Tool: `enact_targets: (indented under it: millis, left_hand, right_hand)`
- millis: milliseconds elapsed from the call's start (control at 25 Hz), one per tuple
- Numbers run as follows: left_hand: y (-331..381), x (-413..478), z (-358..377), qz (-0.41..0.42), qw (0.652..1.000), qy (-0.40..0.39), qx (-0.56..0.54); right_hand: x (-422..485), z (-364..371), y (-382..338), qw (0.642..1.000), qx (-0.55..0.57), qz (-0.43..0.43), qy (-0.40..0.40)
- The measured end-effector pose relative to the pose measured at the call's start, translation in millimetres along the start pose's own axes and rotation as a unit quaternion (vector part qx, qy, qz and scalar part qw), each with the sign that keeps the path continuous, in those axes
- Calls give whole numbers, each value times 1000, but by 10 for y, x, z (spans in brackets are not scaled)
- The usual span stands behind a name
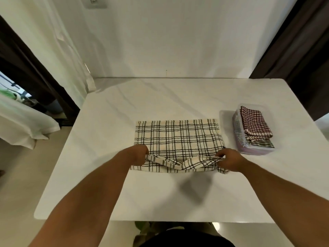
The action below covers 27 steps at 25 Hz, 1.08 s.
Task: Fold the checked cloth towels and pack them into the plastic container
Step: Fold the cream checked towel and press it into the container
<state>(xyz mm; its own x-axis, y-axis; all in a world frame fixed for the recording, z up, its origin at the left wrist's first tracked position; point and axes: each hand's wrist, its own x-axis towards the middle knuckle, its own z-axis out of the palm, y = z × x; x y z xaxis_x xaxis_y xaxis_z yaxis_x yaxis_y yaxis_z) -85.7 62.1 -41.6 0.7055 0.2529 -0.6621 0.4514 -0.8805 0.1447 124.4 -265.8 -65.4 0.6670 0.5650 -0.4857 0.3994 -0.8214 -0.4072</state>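
Note:
A cream towel with black and grey checks (178, 138) lies spread on the white table (124, 107). Its near edge is lifted and bunched. My left hand (138, 154) grips the near left corner. My right hand (229, 159) pinches the near right corner. To the right stands a clear plastic container (226, 120) holding folded towels. A red and white checked towel (254, 123) lies on top of the stack, and a dark green checked one (261, 144) shows beneath it.
The table's back edge meets a white wall (169, 41). A white curtain (67, 50) hangs at the left, with a dark door frame (302, 50) at the right. The container sits close to the table's right edge.

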Motion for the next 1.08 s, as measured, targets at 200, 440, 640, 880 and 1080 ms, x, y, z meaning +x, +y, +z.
enact_targets:
  millis: [200, 440, 640, 880, 1080]
  left_hand:
    - [-129, 137, -171, -34, 993, 96, -63]
    - [-184, 390, -480, -35, 983, 120, -137]
    - [-245, 577, -711, -16, 973, 48, -226]
    - [-374, 1052, -839, -27, 965, 183, -185]
    - [-352, 1386, -770, -70, 978, 183, -73]
  right_hand:
    - [214, -404, 59, 999, -14, 19, -48]
    - [645, -720, -56, 986, 168, 11, -20]
    - [1085, -803, -35, 996, 48, 17, 77]
    - [1495, -813, -3, 992, -27, 59, 109]
    - [1738, -720, -70, 981, -147, 71, 100]
